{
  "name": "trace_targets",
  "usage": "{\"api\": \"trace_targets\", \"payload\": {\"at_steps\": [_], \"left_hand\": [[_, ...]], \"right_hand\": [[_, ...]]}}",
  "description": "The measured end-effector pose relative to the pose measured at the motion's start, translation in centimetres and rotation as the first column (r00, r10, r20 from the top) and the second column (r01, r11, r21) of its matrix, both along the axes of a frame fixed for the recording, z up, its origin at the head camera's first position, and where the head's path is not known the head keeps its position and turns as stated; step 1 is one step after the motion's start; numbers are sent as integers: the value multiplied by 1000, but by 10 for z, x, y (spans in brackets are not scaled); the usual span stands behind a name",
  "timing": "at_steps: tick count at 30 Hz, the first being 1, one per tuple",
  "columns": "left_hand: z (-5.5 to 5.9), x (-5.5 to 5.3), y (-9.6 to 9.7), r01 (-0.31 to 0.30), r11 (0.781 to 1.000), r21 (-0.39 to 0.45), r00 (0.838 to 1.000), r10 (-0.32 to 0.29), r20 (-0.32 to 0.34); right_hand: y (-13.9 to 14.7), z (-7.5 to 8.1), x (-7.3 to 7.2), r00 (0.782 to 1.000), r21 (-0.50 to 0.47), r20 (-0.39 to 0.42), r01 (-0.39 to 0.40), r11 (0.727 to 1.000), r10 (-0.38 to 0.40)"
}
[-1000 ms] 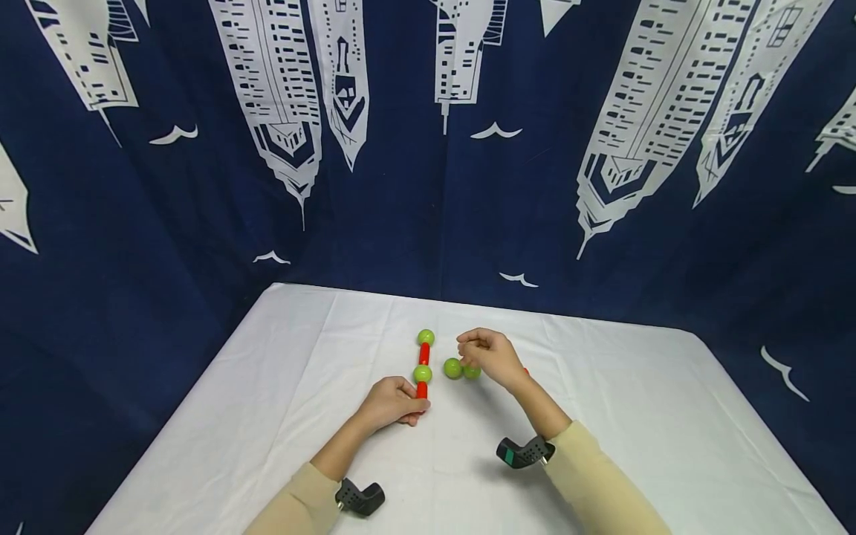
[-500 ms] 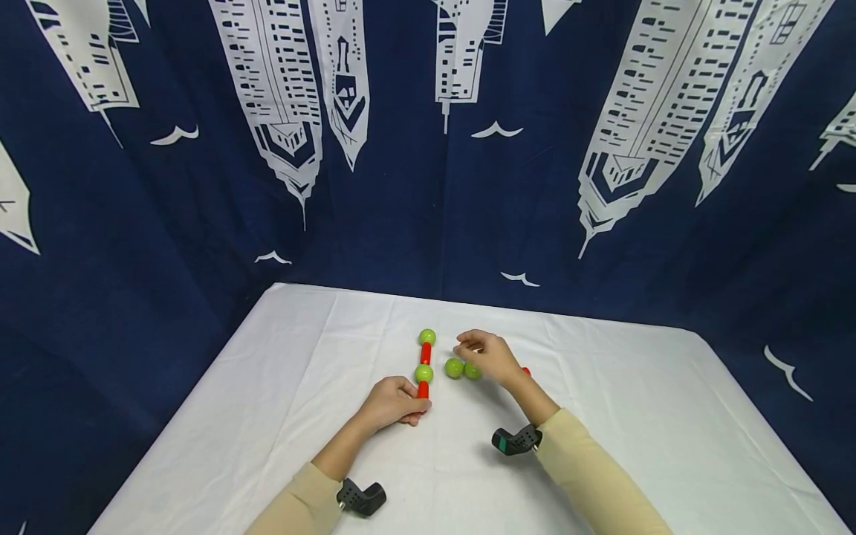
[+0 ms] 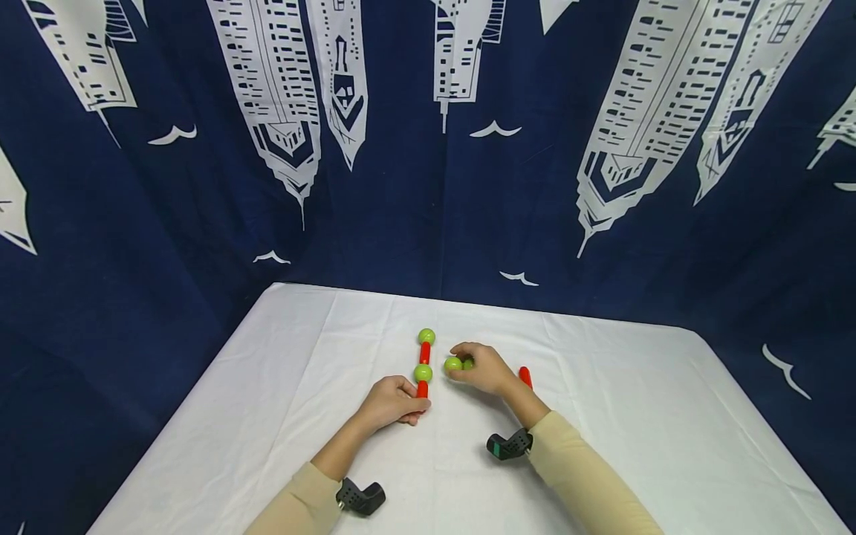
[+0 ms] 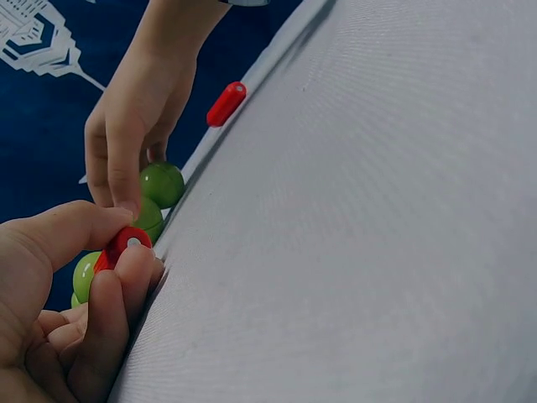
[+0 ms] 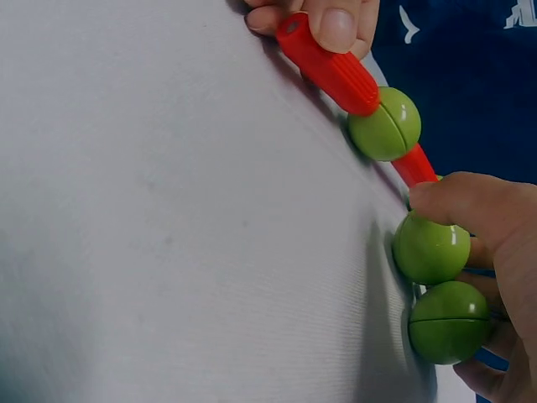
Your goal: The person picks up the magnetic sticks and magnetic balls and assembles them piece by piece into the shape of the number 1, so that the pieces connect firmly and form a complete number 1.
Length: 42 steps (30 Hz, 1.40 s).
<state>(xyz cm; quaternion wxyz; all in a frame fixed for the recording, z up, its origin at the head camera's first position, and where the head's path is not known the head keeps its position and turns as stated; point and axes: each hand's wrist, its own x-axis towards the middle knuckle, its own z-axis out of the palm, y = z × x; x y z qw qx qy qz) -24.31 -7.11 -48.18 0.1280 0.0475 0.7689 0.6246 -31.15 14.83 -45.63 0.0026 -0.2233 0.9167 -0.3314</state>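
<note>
In the head view my left hand [image 3: 393,403] pinches the near red rod [image 3: 422,388] of a straight chain on the white table. Beyond that rod the chain runs through a green ball [image 3: 423,373], another red rod [image 3: 425,353] and a far green ball [image 3: 426,336]. A pale round spot, like a magnet, shows on the held rod's end [image 4: 133,243] in the left wrist view. To the right, my right hand [image 3: 488,370] curls its thumb and fingers round a green ball [image 5: 432,248]. Against that ball sits a second green ball [image 5: 450,322], partly covered by the hand in the head view.
A loose red rod [image 3: 525,376] lies right of my right wrist. The white cloth table [image 3: 615,401] ends at a dark blue curtain [image 3: 428,186] printed with white buildings and birds. Each wrist carries a black camera [image 3: 361,497].
My right hand has come down and slightly left, its fingers closing round the green ball. More of the loose red rod now shows. The left hand and the chain have stayed still.
</note>
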Motion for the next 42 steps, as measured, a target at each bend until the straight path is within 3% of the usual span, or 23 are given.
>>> {"api": "trace_targets", "payload": {"at_steps": [19,33,42], "left_hand": [[0,1,-1,11,1000,1,1000,-11,-13],[0,0,0,16,1000,10,1000,-16,-5],[-1,-1,0,7,1000,0,1000,-7,10]], "right_hand": [[-6,0,4,1000,44,9,10,999,-10],[-3,5,5,998,-116,11,69,991,-68],[2,19,11,997,-202,16,71,977,-69]]}}
